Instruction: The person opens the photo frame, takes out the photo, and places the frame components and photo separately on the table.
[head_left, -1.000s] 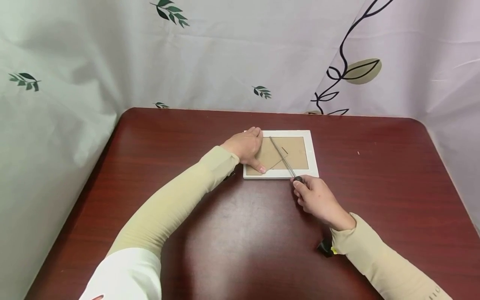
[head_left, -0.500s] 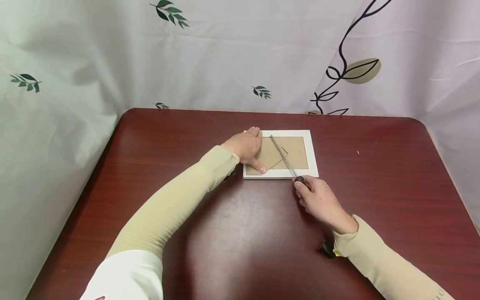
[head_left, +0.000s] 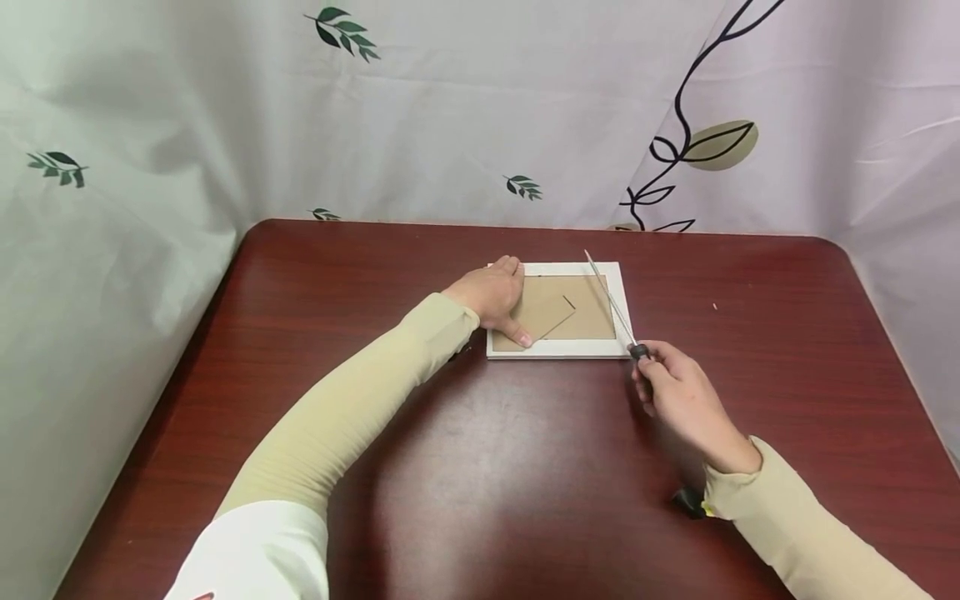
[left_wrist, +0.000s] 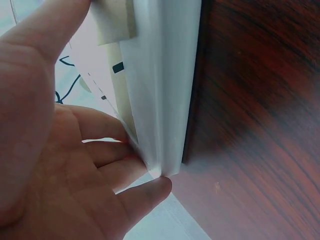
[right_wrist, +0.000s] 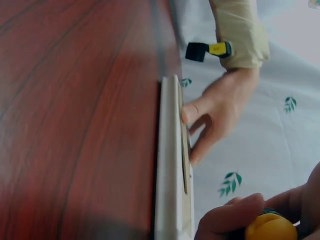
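Observation:
A white picture frame (head_left: 626, 308) lies face down on the table, its tan backing board (head_left: 592, 292) showing. My left hand (head_left: 491, 293) rests spread on its left end, thumb at the near edge; in the left wrist view the fingers (left_wrist: 145, 200) reach the frame's edge. My right hand (head_left: 686, 392) grips a screwdriver (head_left: 611, 300) with a thin metal shaft, which slants over the frame's right part, tip toward the far side. The yellow butt of its handle (right_wrist: 271, 228) shows in the right wrist view. A cut line and a short dark slot mark the board.
The dark red wooden table (head_left: 465, 500) reaches back to a white curtain (head_left: 450, 108) with leaf prints. Right of the frame lies a tiny pale scrap (head_left: 715, 307). A black wrist-worn device (head_left: 688, 502) hangs below the right sleeve.
My right hand has moved right with the screwdriver, and its tip has left the board's far edge near the middle for the frame's right part. The left hand stays in place.

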